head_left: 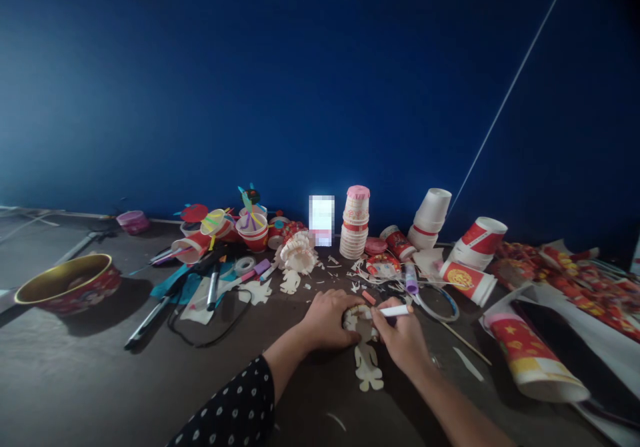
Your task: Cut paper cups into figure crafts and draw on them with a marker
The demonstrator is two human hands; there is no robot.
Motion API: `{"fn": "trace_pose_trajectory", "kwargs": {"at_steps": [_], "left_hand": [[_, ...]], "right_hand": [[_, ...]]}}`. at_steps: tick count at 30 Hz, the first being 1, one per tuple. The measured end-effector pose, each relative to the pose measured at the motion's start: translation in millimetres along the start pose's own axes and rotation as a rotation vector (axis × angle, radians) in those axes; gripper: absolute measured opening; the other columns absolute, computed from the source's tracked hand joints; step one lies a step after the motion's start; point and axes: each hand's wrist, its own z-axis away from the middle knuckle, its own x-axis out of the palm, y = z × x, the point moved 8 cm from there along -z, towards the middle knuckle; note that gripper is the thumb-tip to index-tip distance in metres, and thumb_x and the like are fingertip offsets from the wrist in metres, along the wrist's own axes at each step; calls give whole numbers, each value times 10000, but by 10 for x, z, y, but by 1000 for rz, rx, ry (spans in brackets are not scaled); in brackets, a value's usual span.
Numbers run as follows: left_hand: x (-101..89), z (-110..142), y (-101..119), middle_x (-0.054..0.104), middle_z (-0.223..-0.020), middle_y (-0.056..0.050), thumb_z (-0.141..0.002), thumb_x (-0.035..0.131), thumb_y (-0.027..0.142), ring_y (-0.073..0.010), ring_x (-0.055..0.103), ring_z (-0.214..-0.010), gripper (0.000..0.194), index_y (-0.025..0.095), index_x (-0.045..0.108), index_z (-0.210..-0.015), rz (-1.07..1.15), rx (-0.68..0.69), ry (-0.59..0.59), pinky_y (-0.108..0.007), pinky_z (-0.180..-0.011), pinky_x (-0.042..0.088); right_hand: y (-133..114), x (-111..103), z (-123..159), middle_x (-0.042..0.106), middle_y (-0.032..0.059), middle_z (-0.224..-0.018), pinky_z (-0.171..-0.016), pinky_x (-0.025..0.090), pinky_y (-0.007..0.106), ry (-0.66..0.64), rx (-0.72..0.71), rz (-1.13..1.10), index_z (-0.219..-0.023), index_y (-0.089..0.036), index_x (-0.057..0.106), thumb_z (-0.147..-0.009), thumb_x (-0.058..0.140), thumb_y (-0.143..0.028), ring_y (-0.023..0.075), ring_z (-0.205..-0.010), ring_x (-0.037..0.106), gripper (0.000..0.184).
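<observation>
A pale paper cut-out figure (367, 360) lies on the dark table in front of me, its legs toward me and a frilled edge around its head. My left hand (330, 317) rests on the left side of the head, thumb and fingers curved around it and pressing it to the table. Pinched in my right hand (403, 337) is a white felt-tip marker (395, 311), slanting with its tip at the figure's head. The fingers partly hide the head and the marker's tip. A red marker cap (369, 298) sits just beyond the hands.
Paper scraps, a stack of paper cups (355, 227) and a smaller cup figure (297, 253) stand beyond my hands. To the left are a gold-lined bowl (100, 287) and a black pen (150, 323). At right lie a red cup (530, 353) and a dark phone (575, 350).
</observation>
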Motion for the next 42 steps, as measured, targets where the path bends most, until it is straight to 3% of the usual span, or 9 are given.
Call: {"fn": "trace_pose_trajectory", "kwargs": {"at_steps": [42], "left_hand": [[1, -1, -11, 578, -1002, -2, -545, 648, 403, -224, 516, -920, 580, 328, 509, -1103, 21, 26, 35, -345, -822, 371]], "right_hand": [[-35, -11, 7, 599, 13, -498, -459, 381, 233, 4, -13, -19, -688, -190, 514, -776, 469, -386, 164, -469, 555, 219]]}}
